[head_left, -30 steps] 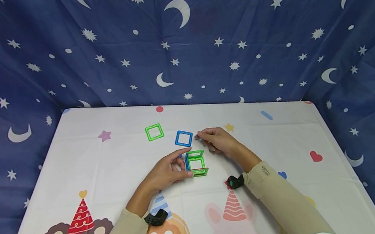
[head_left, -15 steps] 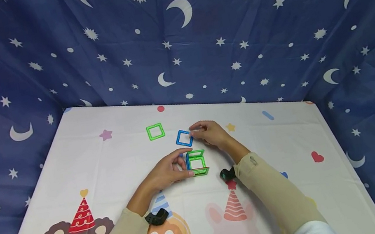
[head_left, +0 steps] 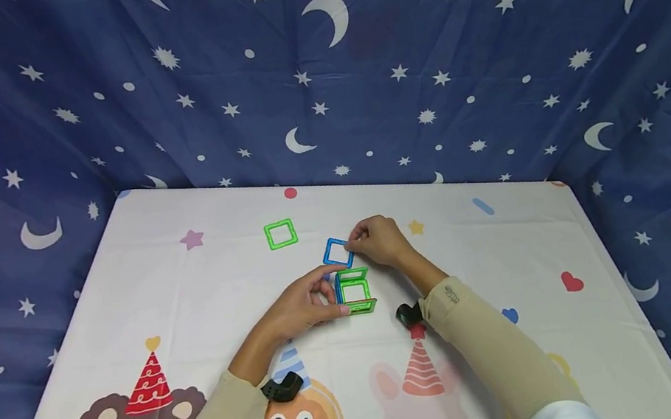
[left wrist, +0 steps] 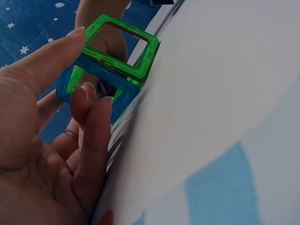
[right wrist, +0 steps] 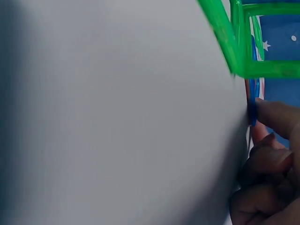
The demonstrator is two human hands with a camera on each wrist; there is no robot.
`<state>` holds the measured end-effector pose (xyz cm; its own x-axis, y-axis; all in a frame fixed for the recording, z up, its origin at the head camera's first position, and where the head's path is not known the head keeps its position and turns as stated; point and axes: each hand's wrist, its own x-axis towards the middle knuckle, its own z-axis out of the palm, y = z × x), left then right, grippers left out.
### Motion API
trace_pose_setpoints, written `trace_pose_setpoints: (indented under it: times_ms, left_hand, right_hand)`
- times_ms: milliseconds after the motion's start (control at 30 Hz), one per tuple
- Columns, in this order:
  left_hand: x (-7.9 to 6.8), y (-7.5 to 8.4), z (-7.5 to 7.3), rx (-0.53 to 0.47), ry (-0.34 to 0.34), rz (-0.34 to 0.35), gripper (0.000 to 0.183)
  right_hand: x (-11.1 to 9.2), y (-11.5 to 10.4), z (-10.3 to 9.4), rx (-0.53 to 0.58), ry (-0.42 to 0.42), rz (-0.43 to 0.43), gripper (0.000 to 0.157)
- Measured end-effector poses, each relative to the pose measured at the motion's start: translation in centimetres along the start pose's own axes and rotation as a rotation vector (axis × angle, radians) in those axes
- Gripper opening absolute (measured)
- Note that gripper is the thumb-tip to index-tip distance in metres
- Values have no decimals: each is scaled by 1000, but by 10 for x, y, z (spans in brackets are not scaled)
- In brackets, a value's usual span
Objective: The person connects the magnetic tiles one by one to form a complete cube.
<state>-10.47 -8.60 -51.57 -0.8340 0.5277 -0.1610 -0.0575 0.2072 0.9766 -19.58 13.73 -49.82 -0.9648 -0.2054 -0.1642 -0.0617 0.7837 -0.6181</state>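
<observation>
My left hand (head_left: 299, 306) holds a small open box of magnetic tiles (left wrist: 149, 58) between thumb and forefinger at its left side. The box has a green base, green near and far walls and a blue left wall; its top and right side stand open in the head view. Just beyond it, my right hand (head_left: 381, 240) pinches the right edge of a loose blue square magnetic tile (head_left: 327, 251). In the right wrist view this blue tile (right wrist: 253, 101) shows edge-on at the fingertips, with green tiles (right wrist: 272, 69) above it.
A loose green square tile (head_left: 283, 245) lies farther back on the left. The white tablecloth (head_left: 484, 250) carries printed animals and shapes. A dark blue curtain (head_left: 385, 111) with moons and stars hangs behind the table.
My right hand has reached left to the blue tile, taken its edge, and drawn it slightly toward the box. The left hand stays on the box.
</observation>
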Motion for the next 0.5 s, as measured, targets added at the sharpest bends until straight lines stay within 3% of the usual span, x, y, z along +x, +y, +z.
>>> trace_pose_setpoints:
  times_ms: [167,300,400,500]
  left_hand:
    - [0,2,1,19,7,-1,73]
    - [0,3,1,14,3,-2,74]
    - [0,3,1,13,2,-3,74]
    - [0,2,0,17,3,-2,73]
  right_hand:
    - [-9,1,-11,-213,-6,-3,25]
    - [-16,6,-18,-315,-38,18,28]
    - [-21,13,-20,-323,-61,8,29]
    - [-25,23,-21,-250,-75,-17,29]
